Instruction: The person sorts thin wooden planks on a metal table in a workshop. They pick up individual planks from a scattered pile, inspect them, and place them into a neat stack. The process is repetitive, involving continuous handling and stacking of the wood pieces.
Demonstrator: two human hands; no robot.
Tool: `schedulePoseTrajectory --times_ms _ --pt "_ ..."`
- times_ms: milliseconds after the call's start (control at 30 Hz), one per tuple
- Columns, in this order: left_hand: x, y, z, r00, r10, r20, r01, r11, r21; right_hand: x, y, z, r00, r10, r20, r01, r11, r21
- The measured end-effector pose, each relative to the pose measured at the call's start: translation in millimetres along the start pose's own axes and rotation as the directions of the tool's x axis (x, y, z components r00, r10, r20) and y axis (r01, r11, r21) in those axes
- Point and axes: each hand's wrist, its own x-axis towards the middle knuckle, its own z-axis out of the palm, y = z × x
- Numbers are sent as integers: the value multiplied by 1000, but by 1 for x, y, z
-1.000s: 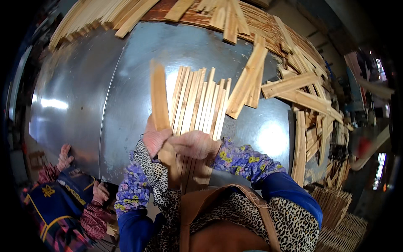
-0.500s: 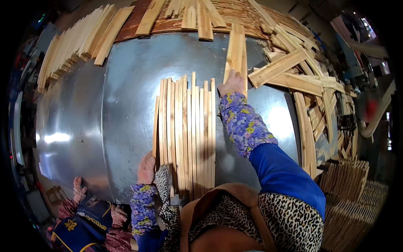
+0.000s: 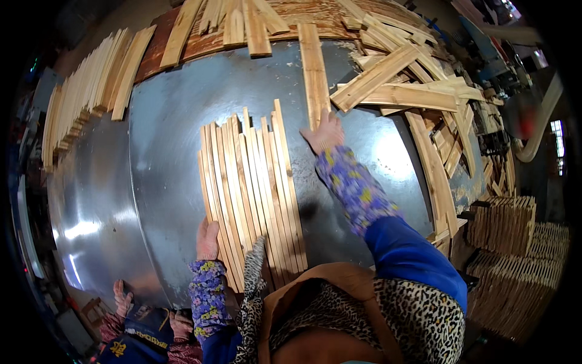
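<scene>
Several narrow wooden strips (image 3: 247, 188) lie side by side on the metal tabletop in front of me, their far ends uneven. My left hand (image 3: 208, 240) rests against the left edge of this row near its lower part, fingers stretched out. To the right of the row, my right hand (image 3: 324, 134) lies at the near end of a wooden board (image 3: 313, 70), its fingers extended and thumb spread apart. That board points away from me toward the table's far side. Part of the row's near end is hidden behind the patterned cloth and apron.
Loose boards (image 3: 394, 94) lie crossed in a pile at the right. Stacked strips (image 3: 85, 91) stand in a row at the far left. More boards (image 3: 245, 27) lie along the far edge. A co-worker's hand (image 3: 122, 297) touches the table at lower left; slatted stacks (image 3: 503, 227) stand at lower right.
The view has shifted and turned slightly. My right hand has moved back along the board toward me. My left hand stays beside the strips, which now slant in the picture.
</scene>
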Motion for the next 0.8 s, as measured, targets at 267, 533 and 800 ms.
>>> schedulePoseTrajectory --times_ms 267,533,800 --pt "7 -1 4 996 79 -46 -76 996 45 -83 7 -42 898 56 436 -236 898 372" --pt "42 35 15 996 91 25 -91 996 -12 -185 12 -18 870 -202 449 0 912 410" --pt "-2 72 43 989 -99 -113 79 982 -170 -157 -44 1 802 -72 594 -545 322 775"
